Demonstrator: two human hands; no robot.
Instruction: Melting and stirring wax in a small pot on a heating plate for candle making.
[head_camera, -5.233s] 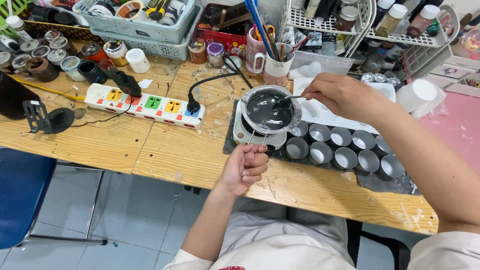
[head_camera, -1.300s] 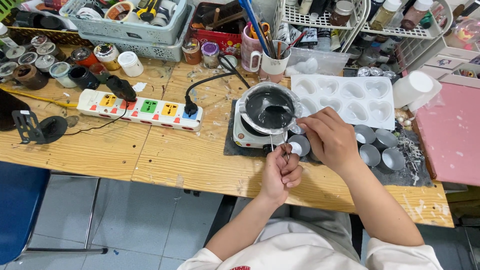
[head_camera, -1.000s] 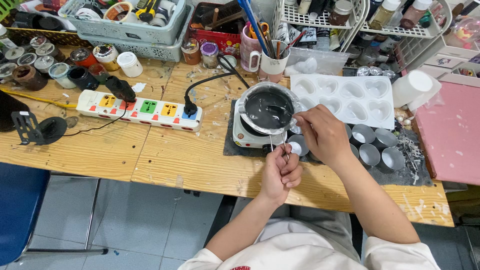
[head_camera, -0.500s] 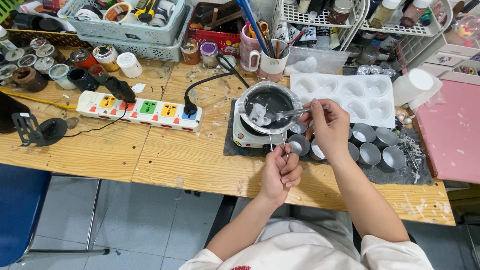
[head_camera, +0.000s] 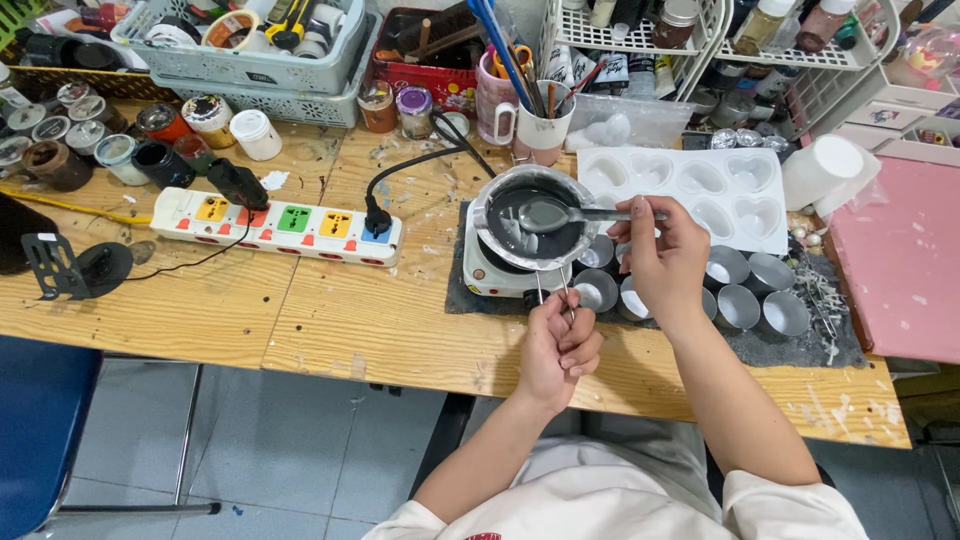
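Observation:
A small metal pot (head_camera: 497, 190) of dark grey liquid with pale lumps sits on a white hot plate (head_camera: 478, 272). My left hand (head_camera: 560, 345) grips the pot's wire handle (head_camera: 553, 289) near the table's front edge. My right hand (head_camera: 662, 250) holds a metal spoon (head_camera: 560, 213) level above the liquid, its bowl filled with grey liquid. Several small round metal cups (head_camera: 740, 306) stand on the dark mat to the right of the hot plate, partly hidden by my right hand.
A white tray mould with heart-shaped hollows (head_camera: 690, 185) lies behind the cups. A multicoloured power strip (head_camera: 275, 222) lies to the left with a black plug (head_camera: 376, 214). Jars, baskets, a mug of brushes (head_camera: 540, 125) and wire racks line the back. A pink board (head_camera: 900, 260) lies at right.
My right hand moved from the cups to the pot, dipped the spoon and raised it full over the liquid. Pale lumps appeared in the liquid. My left hand stayed on the handle.

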